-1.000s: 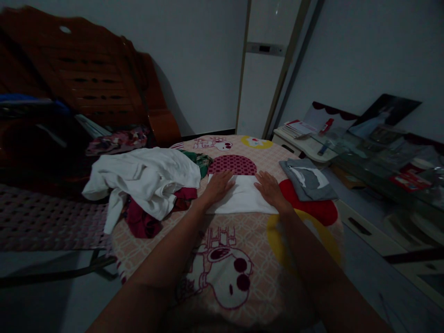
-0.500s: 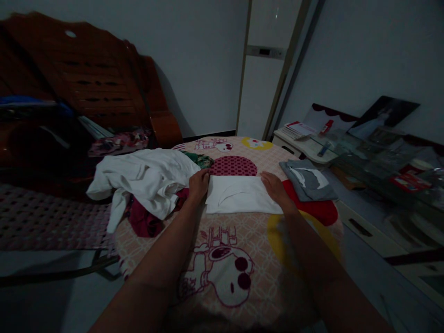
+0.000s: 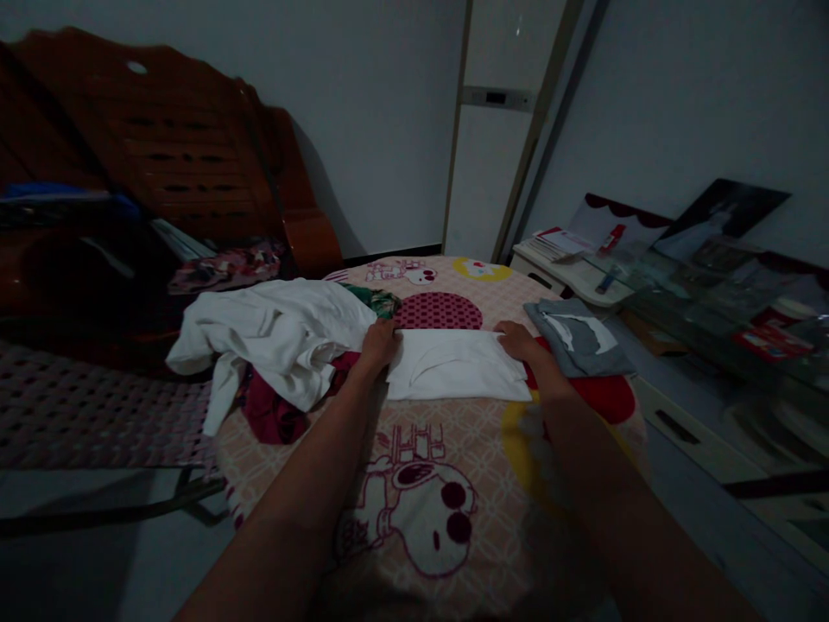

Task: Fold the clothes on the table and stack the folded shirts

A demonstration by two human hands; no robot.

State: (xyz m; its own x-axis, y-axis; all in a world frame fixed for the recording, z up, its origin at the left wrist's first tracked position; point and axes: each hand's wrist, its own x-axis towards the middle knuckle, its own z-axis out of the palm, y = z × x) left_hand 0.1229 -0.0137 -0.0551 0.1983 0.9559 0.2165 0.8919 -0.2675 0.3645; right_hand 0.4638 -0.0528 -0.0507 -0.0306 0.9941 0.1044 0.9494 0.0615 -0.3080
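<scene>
A folded white garment [image 3: 457,367] lies flat on the round table, which has a patterned pink cloth [image 3: 492,449]. My left hand [image 3: 381,344] is closed at its far left corner, fingers pressed on the edge. At the far right corner my right hand [image 3: 518,340] pinches the fabric edge. To the left, a loose white garment [image 3: 278,333] is heaped over a dark red cloth [image 3: 275,419] and a green cloth [image 3: 379,301]. To the right, a folded grey garment [image 3: 579,337] rests on a red one [image 3: 609,397].
A carved wooden seat [image 3: 187,164] stands behind on the left, beside a woven lounger [image 3: 97,415]. On the right is a white cabinet [image 3: 686,432] with a glass top, papers [image 3: 557,244] and a framed picture [image 3: 718,220].
My right hand has shifted slightly right, its fingers now curled at the white garment's far corner. The right part of the garment has moved a little, and its surface folds look different.
</scene>
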